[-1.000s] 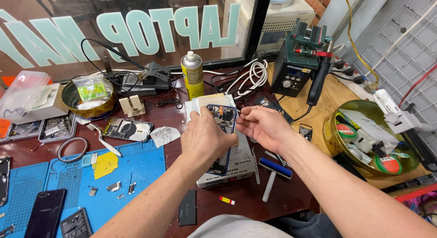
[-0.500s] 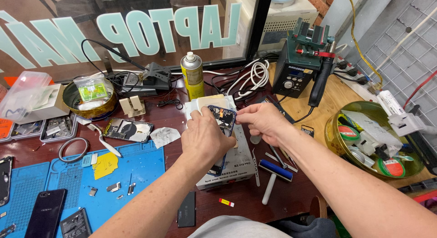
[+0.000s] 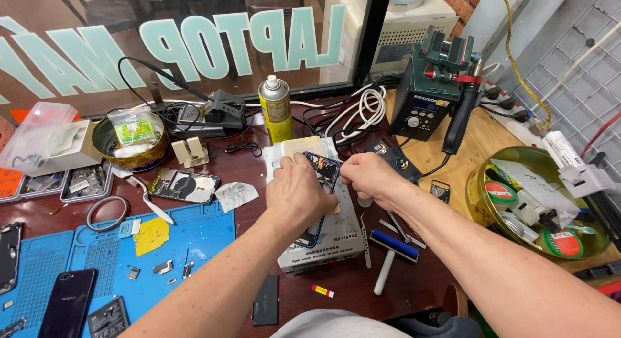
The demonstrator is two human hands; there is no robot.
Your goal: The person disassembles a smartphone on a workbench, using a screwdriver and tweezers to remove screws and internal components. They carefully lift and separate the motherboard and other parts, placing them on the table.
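An opened phone (image 3: 321,170) with its circuit board showing lies on a white box-shaped machine (image 3: 333,238) at the middle of the bench. My left hand (image 3: 294,197) presses down on the phone and covers most of it. My right hand (image 3: 367,176) pinches at the phone's upper right edge with thumb and fingertips. Whether a small part sits between those fingertips cannot be made out.
A yellow spray can (image 3: 276,109) stands behind the machine, a soldering station (image 3: 427,98) at the right rear. Tweezers (image 3: 366,242) and a blue roller (image 3: 392,249) lie right of the machine. A blue work mat (image 3: 103,260) with phones and small parts is at left, a round tin of tape rolls (image 3: 540,202) at right.
My right hand has slid left from beside the phone to its upper right edge. My left hand has stayed pressed on the phone.
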